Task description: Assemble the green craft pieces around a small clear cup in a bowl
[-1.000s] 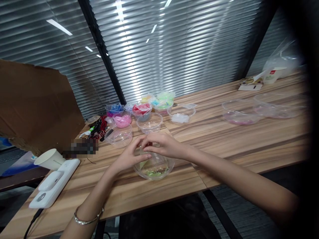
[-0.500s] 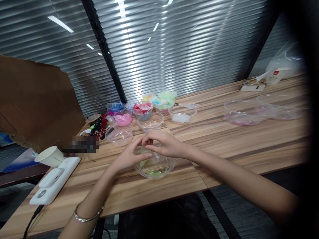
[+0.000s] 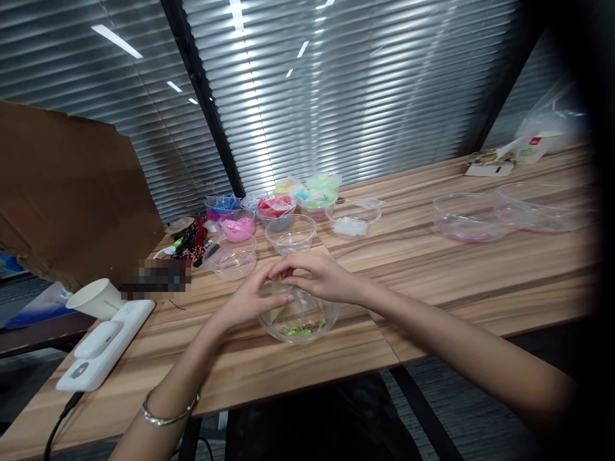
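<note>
A clear round plastic bowl point(image 3: 323, 328) stands near the table's front edge, with small green pieces point(image 3: 302, 330) on its bottom. My left hand point(image 3: 252, 298) is over its left rim, thumb stretched to the right and fingers curled. From the right, my right hand point(image 3: 319, 276) bends in above the bowl's far side, its fingertips meeting those of the left. Both hands are closed in a pinch; what lies between the fingertips is hidden. Below them, inside the bowl, shows a pale greenish, see-through piece point(image 3: 277, 313).
Behind stand clear bowls point(image 3: 291, 235), several with pink point(image 3: 237, 228), red point(image 3: 276, 206) or blue contents. More clear bowls point(image 3: 468, 221) are at the right. A power strip point(image 3: 103, 352), a paper cup point(image 3: 98, 299) and a cardboard sheet point(image 3: 72, 192) are at the left.
The hands stay nearly still above the bowl, the fingers shifting only slightly. The whole view has moved a little.
</note>
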The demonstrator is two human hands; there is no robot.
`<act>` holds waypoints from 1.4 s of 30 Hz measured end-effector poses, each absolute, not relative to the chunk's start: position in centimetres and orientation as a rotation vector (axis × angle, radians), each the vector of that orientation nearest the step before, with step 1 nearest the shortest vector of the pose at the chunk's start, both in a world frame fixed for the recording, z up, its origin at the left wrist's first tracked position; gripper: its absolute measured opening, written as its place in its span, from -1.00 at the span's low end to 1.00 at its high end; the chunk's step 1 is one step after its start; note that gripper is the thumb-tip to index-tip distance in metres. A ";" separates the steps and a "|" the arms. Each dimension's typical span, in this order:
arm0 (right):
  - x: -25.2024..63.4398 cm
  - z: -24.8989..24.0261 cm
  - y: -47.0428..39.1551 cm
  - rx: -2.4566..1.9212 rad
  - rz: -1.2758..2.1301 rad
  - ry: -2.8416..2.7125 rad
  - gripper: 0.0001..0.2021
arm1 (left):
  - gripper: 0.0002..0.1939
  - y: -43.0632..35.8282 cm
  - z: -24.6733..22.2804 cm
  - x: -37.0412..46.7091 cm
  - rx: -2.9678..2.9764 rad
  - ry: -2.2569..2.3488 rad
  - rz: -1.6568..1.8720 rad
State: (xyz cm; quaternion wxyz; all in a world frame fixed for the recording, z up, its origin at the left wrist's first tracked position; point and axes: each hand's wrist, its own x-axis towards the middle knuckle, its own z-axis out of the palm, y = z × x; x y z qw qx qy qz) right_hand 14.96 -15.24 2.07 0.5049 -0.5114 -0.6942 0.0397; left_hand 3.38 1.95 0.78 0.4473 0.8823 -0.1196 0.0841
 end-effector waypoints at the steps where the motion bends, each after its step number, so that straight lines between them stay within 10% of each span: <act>1: 14.9 2.1 -15.3 -1.227 0.073 -1.674 -0.77 | -0.46 2.0 0.8 3.4 2.186 -0.293 0.206; 42: 15.2 1.5 -15.1 -1.213 -0.033 -1.734 -0.64 | -0.43 1.9 1.1 3.5 2.213 -0.357 0.222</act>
